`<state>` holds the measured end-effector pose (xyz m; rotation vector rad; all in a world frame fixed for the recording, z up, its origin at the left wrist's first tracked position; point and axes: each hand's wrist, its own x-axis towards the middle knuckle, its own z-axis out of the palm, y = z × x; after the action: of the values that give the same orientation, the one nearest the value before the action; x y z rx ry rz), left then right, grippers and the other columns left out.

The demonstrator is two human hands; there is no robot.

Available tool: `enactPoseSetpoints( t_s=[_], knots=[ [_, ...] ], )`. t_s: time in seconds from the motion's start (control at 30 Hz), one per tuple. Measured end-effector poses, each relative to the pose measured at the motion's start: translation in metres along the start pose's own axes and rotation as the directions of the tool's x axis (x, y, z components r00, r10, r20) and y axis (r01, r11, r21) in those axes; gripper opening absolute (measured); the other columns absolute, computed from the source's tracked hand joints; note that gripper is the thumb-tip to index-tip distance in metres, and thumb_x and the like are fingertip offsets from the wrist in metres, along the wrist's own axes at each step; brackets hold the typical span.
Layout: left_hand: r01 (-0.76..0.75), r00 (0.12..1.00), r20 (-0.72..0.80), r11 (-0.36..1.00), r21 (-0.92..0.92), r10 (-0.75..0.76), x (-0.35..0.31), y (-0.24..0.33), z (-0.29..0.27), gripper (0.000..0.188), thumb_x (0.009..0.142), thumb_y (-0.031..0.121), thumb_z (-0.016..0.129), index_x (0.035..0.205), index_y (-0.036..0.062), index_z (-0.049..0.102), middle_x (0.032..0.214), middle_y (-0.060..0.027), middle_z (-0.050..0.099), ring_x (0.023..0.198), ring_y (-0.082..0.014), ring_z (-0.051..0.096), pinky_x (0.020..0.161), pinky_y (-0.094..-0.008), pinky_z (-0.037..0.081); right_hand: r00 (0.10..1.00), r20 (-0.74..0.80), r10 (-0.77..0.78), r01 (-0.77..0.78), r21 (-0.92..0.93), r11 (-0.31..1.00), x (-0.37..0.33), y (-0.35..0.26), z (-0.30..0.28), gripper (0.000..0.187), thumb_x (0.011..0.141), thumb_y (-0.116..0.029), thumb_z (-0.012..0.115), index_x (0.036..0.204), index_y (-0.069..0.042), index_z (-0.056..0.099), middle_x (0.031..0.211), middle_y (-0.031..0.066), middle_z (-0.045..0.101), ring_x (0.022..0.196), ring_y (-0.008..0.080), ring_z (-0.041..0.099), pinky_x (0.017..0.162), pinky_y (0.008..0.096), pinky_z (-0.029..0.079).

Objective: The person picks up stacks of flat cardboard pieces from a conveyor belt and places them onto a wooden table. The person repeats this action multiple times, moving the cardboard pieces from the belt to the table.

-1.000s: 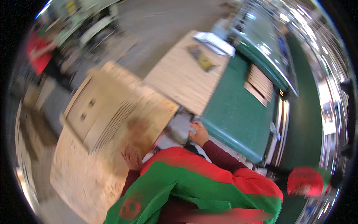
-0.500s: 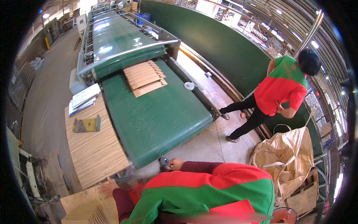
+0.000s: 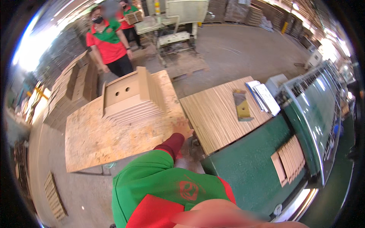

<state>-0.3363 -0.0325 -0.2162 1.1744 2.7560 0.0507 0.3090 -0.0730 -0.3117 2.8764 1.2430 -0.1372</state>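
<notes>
My left hand (image 3: 183, 127) rests on the right edge of a wooden table (image 3: 85, 142), its fingers spread and nothing in them. A stack of folded brown cardboard pieces (image 3: 131, 97) stands on that table, beyond and to the left of the hand. The top piece has two dark round holes and raised sides. Just right of the hand is a striped wooden board (image 3: 211, 119), bearing a worn yellow-brown block (image 3: 242, 106) and some white papers (image 3: 266, 98). My right hand is out of view.
A green conveyor belt (image 3: 235, 163) runs at the right, carrying a row of overlapping cardboard pieces (image 3: 291, 159). Tall cardboard stacks (image 3: 74, 89) stand at the left. One person (image 3: 108, 41) stands beyond the table; another behind carries a box (image 3: 134, 17). A pallet (image 3: 54, 195) lies on the floor.
My view has swung left from the conveyor to the wooden table. My left hand still touches the table. My right hand, earlier on a grey object by the belt's end, has left the view.
</notes>
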Motion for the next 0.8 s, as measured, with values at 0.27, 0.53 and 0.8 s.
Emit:
enactPoseSetpoints(
  t_s=[0.27,0.53,0.8],
  knots=[
    [0.024,1.0,0.013,0.999,-0.023,-0.023,-0.001,-0.001,0.009,0.08,0.085,0.063,0.044,0.148,0.0162,0.029,0.156,-0.0142,0.019,0.145,-0.034,0.012,0.108,-0.0677,0.01,0.954,0.231,-0.19,0.17,0.101,0.98,0.053,-0.087,-0.005,0.103,0.071,-0.07,0.063,0.149,-0.014,0.024,0.151,0.0276,0.018,0.135,0.0475,0.025,0.106,0.0552,0.03],
    [0.017,1.0,-0.021,0.999,-0.037,-0.018,0.001,0.002,0.01,0.078,0.085,0.06,0.047,0.147,0.0162,0.03,0.155,-0.0141,0.019,0.144,-0.0352,0.014,0.108,-0.067,0.011,0.895,0.441,0.065,-0.024,-0.098,0.995,0.06,-0.108,0.036,0.147,0.048,-0.065,0.083,0.15,-0.021,-0.013,0.153,0.0291,-0.013,0.138,0.0556,-0.003,0.108,0.0647,0.018],
    [0.026,1.0,-0.017,0.999,-0.039,-0.026,-0.003,0.003,0.004,0.076,0.085,0.059,0.048,0.145,0.015,0.033,0.154,-0.0139,0.022,0.144,-0.0339,0.015,0.108,-0.0665,0.014,0.893,0.45,0.024,0.016,-0.085,0.996,0.068,-0.101,0.044,0.147,0.046,-0.07,0.08,0.151,-0.022,-0.011,0.153,0.0291,-0.012,0.138,0.0562,-0.003,0.109,0.0653,0.014]
  ],
)
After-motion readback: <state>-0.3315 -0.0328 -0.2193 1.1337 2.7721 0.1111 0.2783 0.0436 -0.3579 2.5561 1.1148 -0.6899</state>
